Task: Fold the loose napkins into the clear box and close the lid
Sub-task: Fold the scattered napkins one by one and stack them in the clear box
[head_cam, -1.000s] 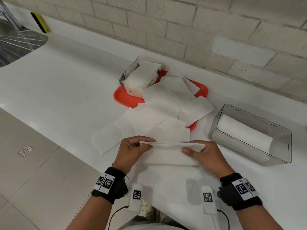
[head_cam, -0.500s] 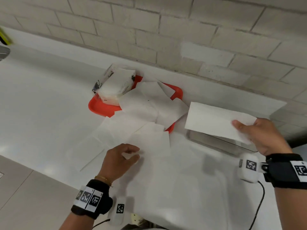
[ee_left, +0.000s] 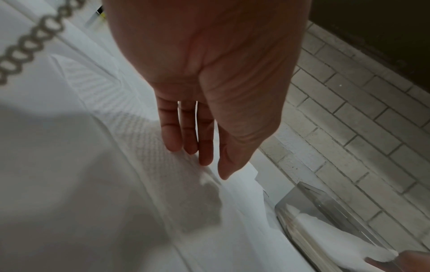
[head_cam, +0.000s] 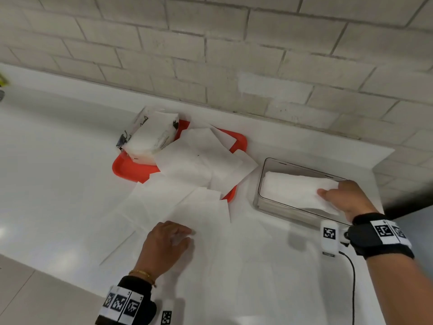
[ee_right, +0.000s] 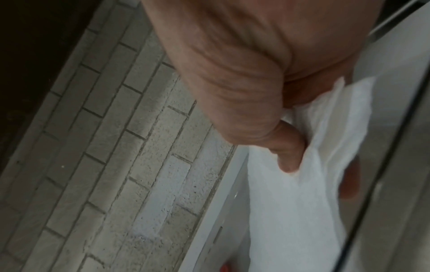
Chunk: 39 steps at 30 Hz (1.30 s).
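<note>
left hand (ee_left: pixel 204 77), fingertips (ee_left: pixel 173 141) touching napkin (ee_left: pixel 163 184)

A pale brick wall (head_cam: pixel 234 55) rises behind the white countertop (head_cam: pixel 58 172); grey tiled floor (head_cam: pixel 35 301) lies below its front edge.

No readable text, black print on napkin pack (head_cam: pixel 150 134) illegible, wristbands (head_cam: pixel 386 233) with square coded markers

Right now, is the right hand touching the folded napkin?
Touching. The right wrist view shows the right hand pinching the folded napkin, thumb on top, over the clear box.
</note>
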Tool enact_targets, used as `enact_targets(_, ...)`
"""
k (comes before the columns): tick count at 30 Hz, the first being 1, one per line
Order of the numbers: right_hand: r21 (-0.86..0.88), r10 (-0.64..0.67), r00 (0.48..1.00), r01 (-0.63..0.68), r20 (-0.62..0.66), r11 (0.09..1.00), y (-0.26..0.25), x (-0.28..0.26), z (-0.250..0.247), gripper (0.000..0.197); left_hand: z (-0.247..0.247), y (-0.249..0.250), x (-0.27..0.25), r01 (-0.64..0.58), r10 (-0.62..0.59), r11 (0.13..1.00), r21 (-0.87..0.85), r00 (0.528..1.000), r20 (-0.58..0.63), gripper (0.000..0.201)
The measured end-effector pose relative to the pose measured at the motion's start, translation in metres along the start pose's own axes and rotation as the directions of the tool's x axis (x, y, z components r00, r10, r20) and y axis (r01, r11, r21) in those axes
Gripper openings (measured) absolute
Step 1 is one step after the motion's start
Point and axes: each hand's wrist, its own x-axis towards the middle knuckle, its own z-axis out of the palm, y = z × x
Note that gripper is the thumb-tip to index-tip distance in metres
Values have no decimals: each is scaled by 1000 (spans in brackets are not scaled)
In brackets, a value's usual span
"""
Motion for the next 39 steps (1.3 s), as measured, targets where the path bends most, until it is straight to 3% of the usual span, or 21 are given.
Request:
enact_targets(2,-71,-5,1000,6,15,997,-1,3,1,55,0,2,1,17,-17,1000,-4,1000,3,26)
enact_targets(6,-268,-22,998,36,53,963,-4,2,3,73,2,1,3,42,-42,999,-3,999,15,28)
enact_targets(11,-440,-79,997,67,-9,896,-7,-5,10,52,2,0,6,30,-31,999,20,998,53,28)
enact_targets(14,-511,-158,987,135,-2,849,-10,-16,11,51,4,3,6,-2,1,1000,16,998,68,27)
enact_targets(16,-452,-317,948,265,-41,852,-13,-31,11,45,4,8,6,-30,30,1000,-2,992,122,31)
enact_targets(19,-151,-522,850,510,-61,847,-28,-78,12,19,5,19,5,-93,88,996,9,967,238,44)
enact_targets(22,10,-616,733,641,287,767,-36,-126,26,17,11,30,5,-182,168,983,16,934,314,54)
enact_targets(25,-99,-514,620,690,594,717,-20,-144,57,32,19,40,6,-260,223,964,46,895,387,65)
enact_targets(28,-322,-347,629,705,695,632,7,-150,88,56,25,49,6,-371,277,921,118,837,471,83)
enact_targets(31,-454,-308,672,705,674,544,26,-157,106,71,30,53,3,-447,289,875,187,791,539,94)
enact_targets(35,-503,-300,708,681,640,532,32,-162,111,67,33,53,1,-476,331,858,193,800,501,67)
enact_targets(39,-471,-270,695,674,667,569,33,-162,110,46,35,52,0,-472,382,871,133,822,422,30)
